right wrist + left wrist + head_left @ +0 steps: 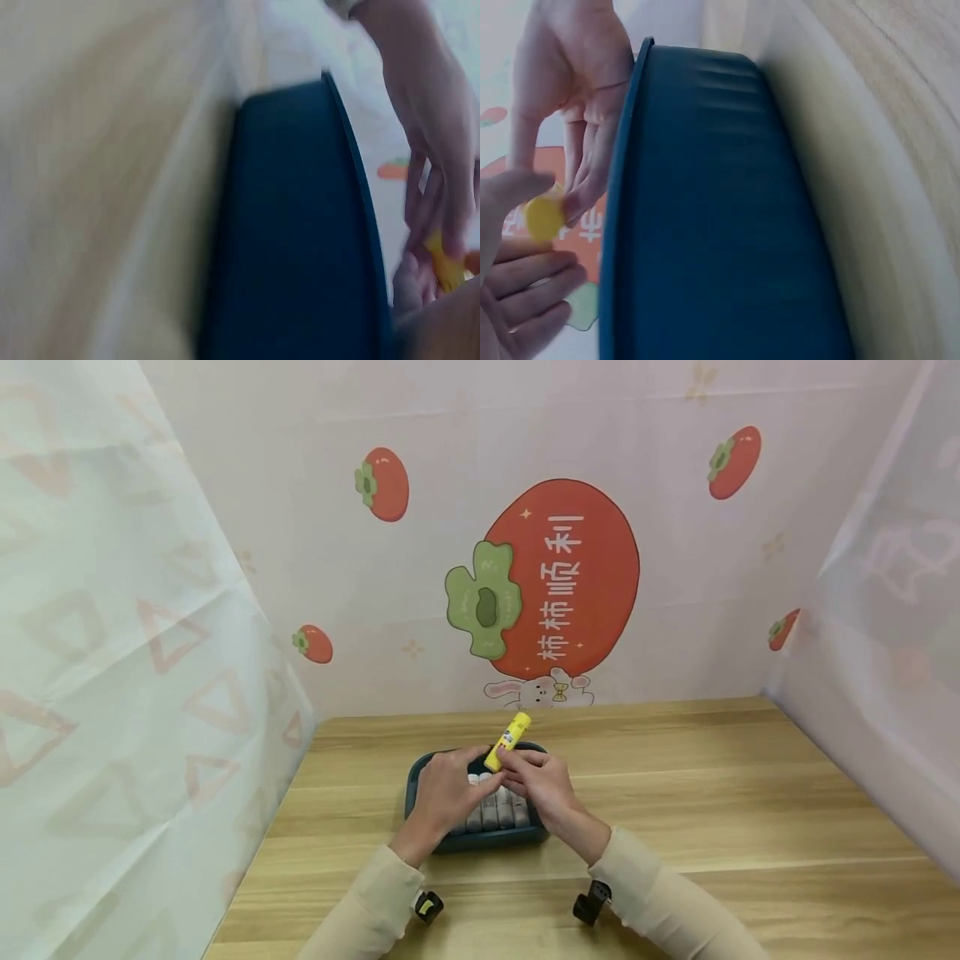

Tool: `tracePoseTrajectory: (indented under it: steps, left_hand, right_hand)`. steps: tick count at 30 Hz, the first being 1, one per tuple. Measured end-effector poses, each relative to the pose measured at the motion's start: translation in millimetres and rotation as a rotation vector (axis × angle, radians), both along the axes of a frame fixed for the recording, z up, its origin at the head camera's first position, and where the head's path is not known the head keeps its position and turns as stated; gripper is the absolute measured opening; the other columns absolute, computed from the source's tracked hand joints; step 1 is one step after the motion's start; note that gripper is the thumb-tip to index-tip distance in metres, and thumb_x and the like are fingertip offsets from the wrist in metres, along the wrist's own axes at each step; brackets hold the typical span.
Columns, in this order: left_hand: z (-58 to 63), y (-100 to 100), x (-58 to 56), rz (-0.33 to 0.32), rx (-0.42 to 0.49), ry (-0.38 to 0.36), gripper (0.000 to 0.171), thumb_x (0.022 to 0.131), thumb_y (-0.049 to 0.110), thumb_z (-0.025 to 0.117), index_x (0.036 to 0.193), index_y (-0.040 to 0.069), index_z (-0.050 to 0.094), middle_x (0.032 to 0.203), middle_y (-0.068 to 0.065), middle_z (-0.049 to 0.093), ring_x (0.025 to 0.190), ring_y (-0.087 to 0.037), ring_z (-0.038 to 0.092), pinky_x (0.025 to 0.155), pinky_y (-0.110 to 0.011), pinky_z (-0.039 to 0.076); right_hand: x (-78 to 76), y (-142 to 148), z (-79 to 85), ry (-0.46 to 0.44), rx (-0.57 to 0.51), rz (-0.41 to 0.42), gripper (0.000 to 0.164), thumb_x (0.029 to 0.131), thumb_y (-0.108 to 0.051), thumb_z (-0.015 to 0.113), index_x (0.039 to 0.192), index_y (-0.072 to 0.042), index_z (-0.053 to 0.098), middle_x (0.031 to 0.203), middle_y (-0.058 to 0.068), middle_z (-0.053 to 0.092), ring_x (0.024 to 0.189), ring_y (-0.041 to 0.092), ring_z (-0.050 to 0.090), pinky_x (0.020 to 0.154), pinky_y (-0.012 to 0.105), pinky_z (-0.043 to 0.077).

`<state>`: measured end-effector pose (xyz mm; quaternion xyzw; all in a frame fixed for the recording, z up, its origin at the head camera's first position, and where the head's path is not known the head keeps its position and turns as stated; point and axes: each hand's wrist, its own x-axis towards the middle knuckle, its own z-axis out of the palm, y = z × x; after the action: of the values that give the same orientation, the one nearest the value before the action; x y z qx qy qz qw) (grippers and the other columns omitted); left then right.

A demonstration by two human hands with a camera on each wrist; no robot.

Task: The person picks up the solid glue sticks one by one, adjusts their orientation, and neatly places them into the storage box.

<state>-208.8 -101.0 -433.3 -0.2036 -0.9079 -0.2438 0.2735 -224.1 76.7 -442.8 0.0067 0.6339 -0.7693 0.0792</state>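
Observation:
A yellow glue stick (507,742) with a printed label is held slantwise above a dark blue basket (487,841). My right hand (547,787) pinches it, the thumb lying across its lower half. From the other side, my left hand (442,789) has thumb and forefinger about its lower end. In the left wrist view the round yellow end of the glue stick (544,218) shows between the fingers of both hands. Several white-capped tubes (490,814) lie in a row inside the basket, partly hidden by my hands.
The basket stands on a wooden table (712,793). Behind the table hangs a pale cloth (420,585) printed with red persimmons, and cloth walls also stand at the left and right. In the left wrist view the basket's side wall (712,210) fills the middle.

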Motion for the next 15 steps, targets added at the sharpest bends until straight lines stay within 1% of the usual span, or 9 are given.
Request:
tracePoseTrajectory:
  steps: [2,3,4,6,8,9,11,13,15]
  left_hand:
    - [3.1,-7,3.3,-0.014,-0.055,-0.091,0.056,0.089,0.044,0.084,0.13,0.007,0.075,0.108,-0.011,0.081,0.072,-0.018,0.072,0.06,-0.029,0.06]
    - [4.6,-12,4.7,-0.03,-0.086,-0.144,0.062,0.091,0.047,0.082,0.136,0.006,0.07,0.119,-0.013,0.079,0.087,-0.022,0.076,0.072,-0.035,0.065]
    - [6.8,-17,6.4,-0.047,-0.112,-0.202,0.069,0.092,0.049,0.08,0.143,0.005,0.065,0.133,-0.014,0.074,0.105,-0.027,0.076,0.086,-0.042,0.065]
    - [9.8,-30,8.4,-0.074,-0.182,-0.32,0.085,0.093,0.056,0.076,0.156,0.005,0.051,0.152,-0.015,0.061,0.135,-0.033,0.064,0.109,-0.053,0.056]
    - [10.7,-45,9.9,-0.09,-0.231,-0.435,0.098,0.092,0.062,0.073,0.164,0.006,0.037,0.167,-0.015,0.044,0.153,-0.036,0.046,0.123,-0.057,0.043]
    - [10.2,-52,10.4,-0.096,-0.247,-0.478,0.104,0.091,0.065,0.073,0.166,0.006,0.031,0.171,-0.015,0.037,0.157,-0.037,0.039,0.126,-0.058,0.037]
    - [7.8,-64,11.7,-0.092,-0.28,-0.526,0.113,0.089,0.07,0.071,0.168,0.003,0.025,0.175,-0.017,0.028,0.161,-0.037,0.03,0.13,-0.057,0.031]
    - [3.9,-74,13.3,-0.084,-0.302,-0.547,0.118,0.088,0.074,0.069,0.167,0.0,0.023,0.176,-0.018,0.022,0.163,-0.038,0.024,0.132,-0.056,0.027]
    - [-0.3,-82,15.4,-0.083,-0.321,-0.544,0.121,0.088,0.077,0.067,0.166,-0.005,0.022,0.176,-0.022,0.02,0.164,-0.04,0.021,0.133,-0.057,0.025]
  right_hand:
    - [-3.2,7,4.9,0.038,0.132,0.046,0.043,0.095,-0.034,0.08,0.119,0.002,0.077,0.111,0.015,0.079,0.098,0.024,0.081,0.092,0.041,0.065]
    - [-4.5,11,8.4,0.064,0.207,0.068,0.042,0.095,-0.034,0.081,0.117,0.001,0.078,0.111,0.015,0.08,0.098,0.027,0.081,0.092,0.044,0.064]
    - [-5.7,14,12.6,0.086,0.288,0.089,0.04,0.094,-0.034,0.082,0.114,0.0,0.079,0.109,0.014,0.08,0.097,0.029,0.081,0.092,0.046,0.065]
    - [-8.4,21,21.2,0.132,0.454,0.126,0.035,0.093,-0.033,0.083,0.108,-0.002,0.081,0.103,0.013,0.081,0.095,0.032,0.081,0.088,0.047,0.066]
    - [-10.7,28,30.4,0.178,0.631,0.147,0.03,0.092,-0.034,0.084,0.101,-0.005,0.084,0.094,0.009,0.08,0.086,0.03,0.08,0.078,0.04,0.068]
    - [-12.0,31,34.3,0.193,0.714,0.157,0.028,0.092,-0.033,0.084,0.097,-0.006,0.084,0.089,0.007,0.079,0.08,0.027,0.078,0.072,0.036,0.067]
    - [-14.9,37,41.0,0.199,0.843,0.173,0.024,0.091,-0.031,0.084,0.09,-0.007,0.084,0.082,0.005,0.077,0.071,0.021,0.072,0.062,0.028,0.061]
    - [-17.8,42,46.0,0.194,0.944,0.184,0.024,0.091,-0.03,0.084,0.084,-0.007,0.083,0.078,0.004,0.075,0.066,0.017,0.066,0.057,0.025,0.056]
    - [-20.9,45,48.3,0.167,1.002,0.196,0.025,0.091,-0.028,0.084,0.081,-0.005,0.082,0.077,0.005,0.075,0.064,0.017,0.066,0.057,0.024,0.056]
